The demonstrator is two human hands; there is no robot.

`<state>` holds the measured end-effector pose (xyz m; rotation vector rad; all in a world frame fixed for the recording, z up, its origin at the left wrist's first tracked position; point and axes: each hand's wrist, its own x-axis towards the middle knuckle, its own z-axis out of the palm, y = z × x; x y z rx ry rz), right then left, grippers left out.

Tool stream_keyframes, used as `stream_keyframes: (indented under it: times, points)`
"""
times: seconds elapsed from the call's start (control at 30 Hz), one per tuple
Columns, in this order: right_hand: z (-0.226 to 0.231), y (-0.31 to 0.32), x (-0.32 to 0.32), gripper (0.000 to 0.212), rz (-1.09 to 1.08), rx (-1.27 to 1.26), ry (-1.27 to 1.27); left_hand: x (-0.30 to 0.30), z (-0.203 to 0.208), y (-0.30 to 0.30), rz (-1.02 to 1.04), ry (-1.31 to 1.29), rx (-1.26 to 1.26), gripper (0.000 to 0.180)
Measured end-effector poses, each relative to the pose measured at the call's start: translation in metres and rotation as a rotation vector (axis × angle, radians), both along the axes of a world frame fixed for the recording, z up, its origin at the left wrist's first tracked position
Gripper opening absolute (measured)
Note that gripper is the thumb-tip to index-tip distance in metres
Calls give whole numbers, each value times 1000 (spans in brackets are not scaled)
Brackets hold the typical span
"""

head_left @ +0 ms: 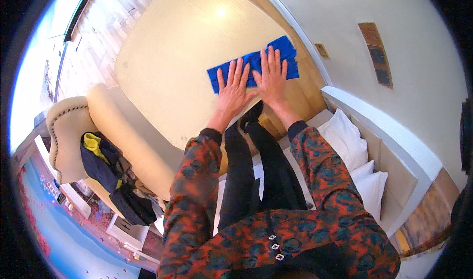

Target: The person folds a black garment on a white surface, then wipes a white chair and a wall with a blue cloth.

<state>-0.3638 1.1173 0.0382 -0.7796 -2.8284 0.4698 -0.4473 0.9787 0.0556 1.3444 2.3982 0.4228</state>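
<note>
A blue cloth (283, 47) is spread in a long folded strip near the right corner of a pale wooden table (172, 57). My left hand (233, 91) lies flat on the cloth's left part, its fingers stretched out. Beside it, my right hand (272, 79) presses on the cloth's right part, also with straight fingers. The two thumbs come close together over the cloth's near edge. Neither hand grips the cloth. Part of the cloth's right end hangs past the table's edge.
White pillows (347, 138) lean on the bench at my right, below a wall with a brown switch panel (377, 54). An upholstered armchair (69, 126) stands at the left, with a dark and yellow jacket (101, 156) on it. My legs (236, 175) are under the table's near edge.
</note>
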Motion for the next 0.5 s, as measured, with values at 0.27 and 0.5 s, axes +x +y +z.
stream_keyframes:
  times: [0.27,0.5]
  points:
    - [-3,42,-48,72,22,70,15,-32,-4,37,-3,60,17,94]
    - [7,9,-74,67,345,-77,-4,-25,-4,-10,226,35,-119,93]
